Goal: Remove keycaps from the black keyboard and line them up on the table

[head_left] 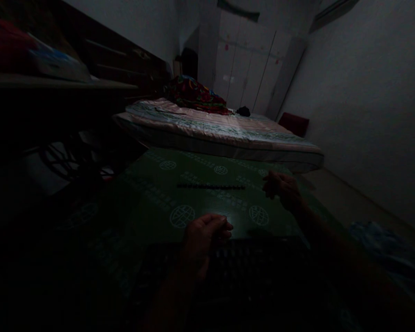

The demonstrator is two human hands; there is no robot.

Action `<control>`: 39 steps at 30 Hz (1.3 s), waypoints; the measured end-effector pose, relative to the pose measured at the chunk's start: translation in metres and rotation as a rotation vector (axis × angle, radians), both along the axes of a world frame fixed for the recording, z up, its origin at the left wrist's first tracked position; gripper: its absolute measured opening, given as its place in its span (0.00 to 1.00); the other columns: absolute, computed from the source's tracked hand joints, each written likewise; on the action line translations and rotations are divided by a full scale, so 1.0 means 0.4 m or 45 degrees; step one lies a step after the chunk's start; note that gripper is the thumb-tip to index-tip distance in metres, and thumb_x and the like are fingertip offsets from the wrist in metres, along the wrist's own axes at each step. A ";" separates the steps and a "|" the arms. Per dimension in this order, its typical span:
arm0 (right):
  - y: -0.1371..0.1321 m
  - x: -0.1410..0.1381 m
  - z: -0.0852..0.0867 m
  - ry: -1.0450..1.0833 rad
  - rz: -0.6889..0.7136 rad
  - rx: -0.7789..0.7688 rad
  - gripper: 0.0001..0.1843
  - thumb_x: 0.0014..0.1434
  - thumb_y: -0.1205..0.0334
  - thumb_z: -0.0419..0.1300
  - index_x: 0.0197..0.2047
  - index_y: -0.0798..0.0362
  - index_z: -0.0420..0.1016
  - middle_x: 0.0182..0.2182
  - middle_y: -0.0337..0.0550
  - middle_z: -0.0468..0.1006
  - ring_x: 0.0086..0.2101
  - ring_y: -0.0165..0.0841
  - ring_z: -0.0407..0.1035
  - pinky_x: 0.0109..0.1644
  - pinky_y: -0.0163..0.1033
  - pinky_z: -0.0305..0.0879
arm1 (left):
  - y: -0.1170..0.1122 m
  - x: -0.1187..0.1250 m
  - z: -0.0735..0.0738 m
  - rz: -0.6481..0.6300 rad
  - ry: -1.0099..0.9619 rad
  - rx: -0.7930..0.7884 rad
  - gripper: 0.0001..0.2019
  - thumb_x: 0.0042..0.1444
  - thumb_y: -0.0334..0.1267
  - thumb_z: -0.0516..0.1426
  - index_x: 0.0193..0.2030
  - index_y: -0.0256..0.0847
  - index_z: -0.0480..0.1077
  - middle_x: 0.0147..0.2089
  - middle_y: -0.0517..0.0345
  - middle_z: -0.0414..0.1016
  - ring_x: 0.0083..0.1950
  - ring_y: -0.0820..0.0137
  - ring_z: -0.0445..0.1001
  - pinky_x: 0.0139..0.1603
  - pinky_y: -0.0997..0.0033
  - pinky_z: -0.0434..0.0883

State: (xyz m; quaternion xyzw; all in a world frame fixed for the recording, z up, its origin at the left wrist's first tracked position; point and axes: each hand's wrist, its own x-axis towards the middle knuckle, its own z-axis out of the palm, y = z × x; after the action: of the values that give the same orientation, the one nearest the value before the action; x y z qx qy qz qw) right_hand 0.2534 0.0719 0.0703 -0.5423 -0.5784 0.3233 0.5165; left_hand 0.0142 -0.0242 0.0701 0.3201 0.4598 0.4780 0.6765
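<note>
A dark keyboard lies close to me on a green printed surface. My left hand is over its far edge, thumb and fingers pinched together; whatever they may hold is too dark to make out. Further right and forward, my right hand hovers above the green surface with its fingers bent together, and I cannot make out anything in it. Beyond the keyboard, a thin row of small dark pieces runs left to right, apart from both hands. Deep shadow hides much of the keyboard.
A bed with a striped sheet stands behind the green surface, bearing a red patterned blanket. A wardrobe is at the back. Dark furniture is at left; a bluish cloth lies at lower right.
</note>
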 end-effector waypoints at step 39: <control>-0.266 0.046 0.060 0.042 0.330 -0.082 0.10 0.42 0.61 0.63 0.19 0.60 0.70 0.12 0.34 0.68 0.14 0.22 0.62 0.15 0.24 0.54 | -0.023 0.300 -0.033 -0.240 1.757 0.969 0.06 0.50 0.33 0.50 0.32 0.41 0.68 0.33 0.53 0.72 0.35 0.67 0.69 0.35 0.72 0.59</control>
State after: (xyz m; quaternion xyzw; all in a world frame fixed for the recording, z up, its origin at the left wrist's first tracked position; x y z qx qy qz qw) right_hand 0.2719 -0.0344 0.0944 -0.4740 -0.6243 0.4146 0.4622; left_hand 0.1343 -0.0333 0.0567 0.7910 0.5512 0.2368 0.1205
